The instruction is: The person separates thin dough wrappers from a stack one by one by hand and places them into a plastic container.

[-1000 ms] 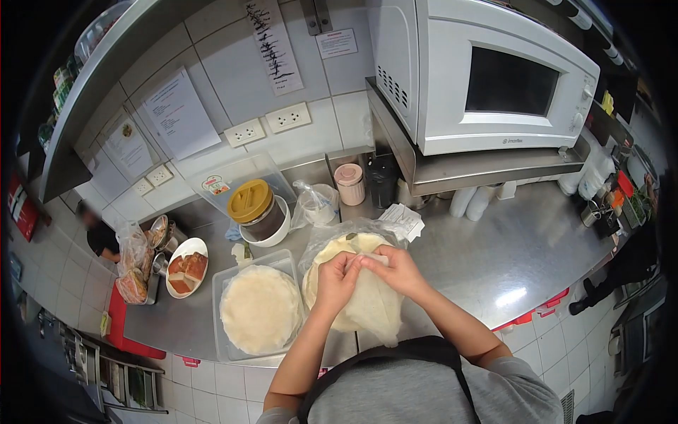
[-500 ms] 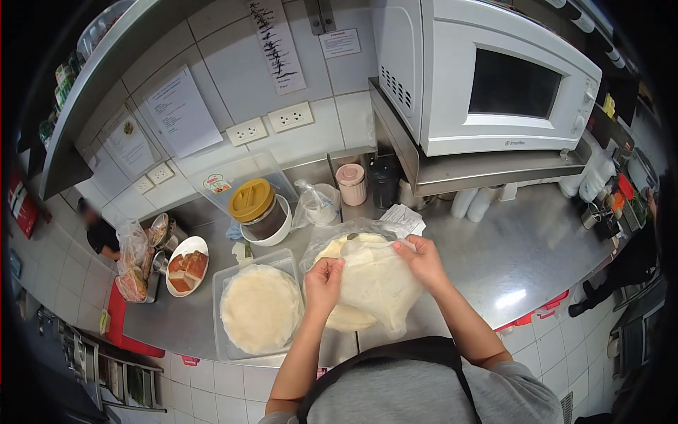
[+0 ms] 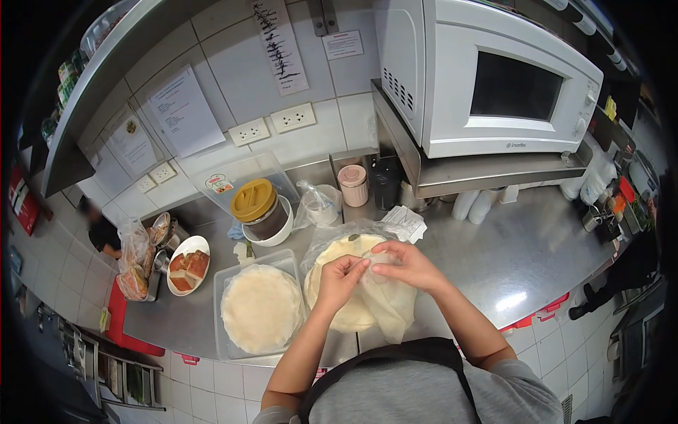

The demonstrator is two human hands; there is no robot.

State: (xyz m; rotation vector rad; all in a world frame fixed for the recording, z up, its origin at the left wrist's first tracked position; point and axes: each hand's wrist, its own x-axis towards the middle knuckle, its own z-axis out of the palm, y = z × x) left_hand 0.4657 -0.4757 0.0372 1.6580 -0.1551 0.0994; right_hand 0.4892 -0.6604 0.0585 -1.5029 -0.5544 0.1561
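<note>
My left hand and my right hand are close together, pinching the upper edge of one thin, pale spring roll wrapper. The wrapper hangs bunched and creased from my fingers, its lower end toward my body. Beneath it lies a round stack of wrappers on a clear plastic bag. To the left, a clear plastic container holds another round stack of pale wrappers. My fingers partly hide the edge they grip.
Behind the container stand a yellow-lidded jar in a white bowl, a pink canister and a plate of bread-like brown pieces. A microwave overhangs the steel counter. A person is at far left.
My right hand has moved left toward my left hand. The wrapper, spread wide between them before, is now gathered and hangs narrower, uncovering more of the stack below.
</note>
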